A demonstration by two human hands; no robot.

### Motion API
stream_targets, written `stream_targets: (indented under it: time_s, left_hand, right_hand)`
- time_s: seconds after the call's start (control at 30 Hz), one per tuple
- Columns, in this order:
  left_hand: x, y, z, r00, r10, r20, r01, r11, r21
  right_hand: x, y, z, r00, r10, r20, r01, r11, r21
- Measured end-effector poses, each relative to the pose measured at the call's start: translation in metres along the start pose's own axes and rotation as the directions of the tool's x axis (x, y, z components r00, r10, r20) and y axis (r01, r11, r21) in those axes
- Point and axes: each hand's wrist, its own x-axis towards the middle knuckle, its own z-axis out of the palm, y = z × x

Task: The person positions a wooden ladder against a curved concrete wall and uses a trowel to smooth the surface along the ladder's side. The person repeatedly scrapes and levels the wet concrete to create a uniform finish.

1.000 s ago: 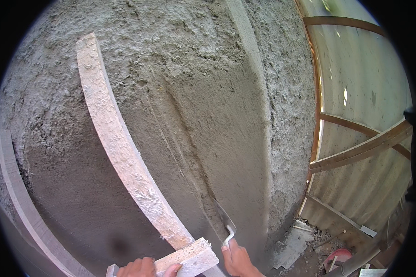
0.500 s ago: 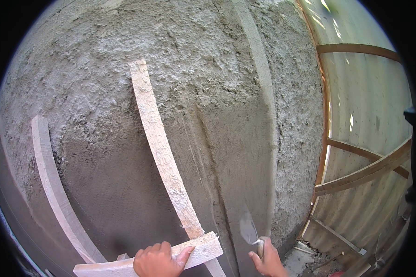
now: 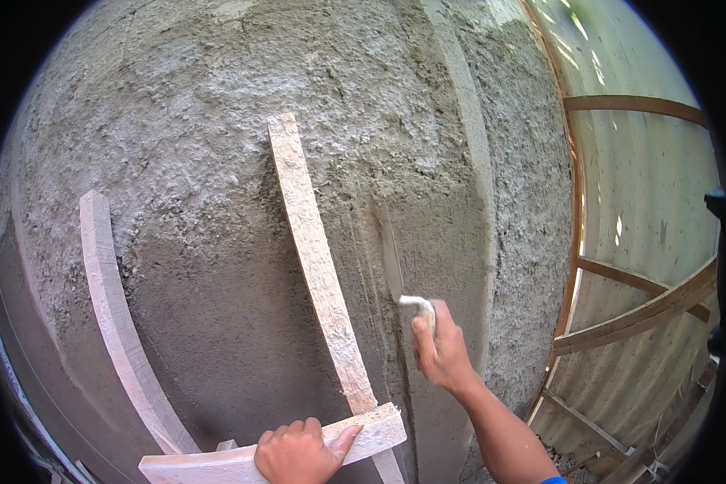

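My right hand (image 3: 442, 345) is closed round the handle of a pointing trowel (image 3: 390, 256). The narrow blade points up and lies against the grey mortar wall (image 3: 218, 323), along a vertical groove in the smoother plaster. Low in the view, my left hand (image 3: 300, 453) grips a pale wooden crosspiece (image 3: 371, 436), thumb on its upper edge and fingers over the top. A mortar-crusted upright board (image 3: 319, 258) rises behind the crosspiece, left of the trowel.
Another wooden upright (image 3: 109, 298) stands at the left. Rough mortar covers the upper wall, with a raised vertical strip (image 3: 477, 161) right of centre. Corrugated sheeting (image 3: 637, 177) on timber framing (image 3: 637, 103) closes off the right side. Rubble lies at the lower right.
My right hand has risen with the trowel and moved slightly left, bringing the blade up along the groove. My left hand keeps its grip on the crosspiece; the view has shifted a little.
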Motion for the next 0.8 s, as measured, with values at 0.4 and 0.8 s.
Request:
stream_targets:
  time_s: [0.4,0.8]
  left_hand:
    - [0.001,-0.003,0.000,1.000,0.010,0.000,-0.010,1.000,0.006]
    - [-0.001,-0.003,0.001,0.999,0.028,0.020,-0.028,1.000,0.008]
  right_hand:
    - [0.101,-0.022,0.028,0.960,-0.226,-0.163,0.225,0.974,-0.029]
    - [0.117,-0.035,0.024,0.972,-0.178,-0.150,0.117,0.930,-0.348]
